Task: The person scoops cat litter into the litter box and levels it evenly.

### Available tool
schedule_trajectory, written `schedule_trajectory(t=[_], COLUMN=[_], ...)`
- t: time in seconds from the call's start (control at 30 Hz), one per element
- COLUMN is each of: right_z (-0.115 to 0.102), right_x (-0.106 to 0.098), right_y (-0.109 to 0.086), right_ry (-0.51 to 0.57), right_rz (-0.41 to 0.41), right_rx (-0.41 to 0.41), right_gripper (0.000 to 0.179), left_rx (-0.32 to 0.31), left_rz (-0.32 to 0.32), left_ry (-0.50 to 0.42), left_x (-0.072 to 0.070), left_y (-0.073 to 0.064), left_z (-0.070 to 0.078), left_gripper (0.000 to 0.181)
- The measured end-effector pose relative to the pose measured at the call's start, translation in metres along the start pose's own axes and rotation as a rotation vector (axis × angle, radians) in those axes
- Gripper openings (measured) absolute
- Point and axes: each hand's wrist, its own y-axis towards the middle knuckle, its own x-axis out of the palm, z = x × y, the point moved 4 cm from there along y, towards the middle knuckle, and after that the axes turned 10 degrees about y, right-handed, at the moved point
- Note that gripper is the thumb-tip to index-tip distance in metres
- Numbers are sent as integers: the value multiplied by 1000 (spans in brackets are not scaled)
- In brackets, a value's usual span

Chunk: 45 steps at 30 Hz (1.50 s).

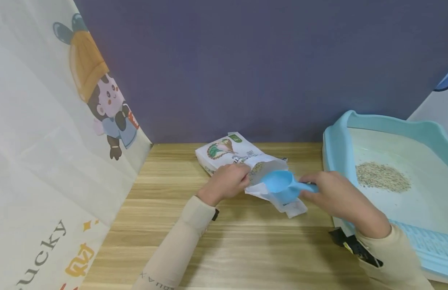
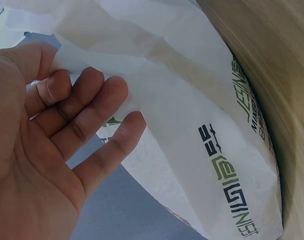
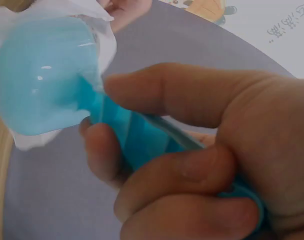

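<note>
one scoop (image 1: 285, 186), gripped by the right hand (image 1: 337, 198), dips into the bag (image 1: 243, 154).

Head view: tray (image 1: 339, 155) cut off at right edge; scoop (image 1: 283, 185) handle partly hidden by right fingers (image 3: 174, 177); smallest print on bag (image 1: 242, 154) illegible.

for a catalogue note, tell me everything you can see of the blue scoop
The scoop is light blue and glossy, apparently plastic. It has a rounded bowl and a handle with ridges near the bowl. The bowl sits at the open mouth of the white bag, whose loose edges seem to touch it. The handle points right in the head view, held in the right hand's grip. Whether the bowl holds anything is unclear.
</note>
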Motion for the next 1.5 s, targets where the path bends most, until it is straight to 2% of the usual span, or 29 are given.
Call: schedule_trajectory(t=[0.1, 0.3, 0.5, 0.93, 1.17, 1.5], right_z=[-2, -4, -5, 0, 3, 11], right_x=[8, 14, 21, 36, 50, 67], right_y=[9, 24, 38, 55, 63, 72], right_ry=[6, -4, 13, -1, 50, 107], right_rz=[-28, -95, -163, -164, -161, -114], right_rx=[-7, -27, -50, -3, -9, -5], right_gripper=[6, 30, 37, 42, 41, 39], left_rx=[5, 17, 17, 27, 20, 14], left_rz=[1, 18, -6, -4, -10, -8], left_ry=[-8, -4, 1, 21, 10, 7], left_x=[0, 0, 2, 5, 7, 7], left_y=[1, 2, -1, 1, 0, -1], left_z=[2, 4, 4, 3, 2, 2], left_gripper=[21, 23, 24, 23, 22, 20])
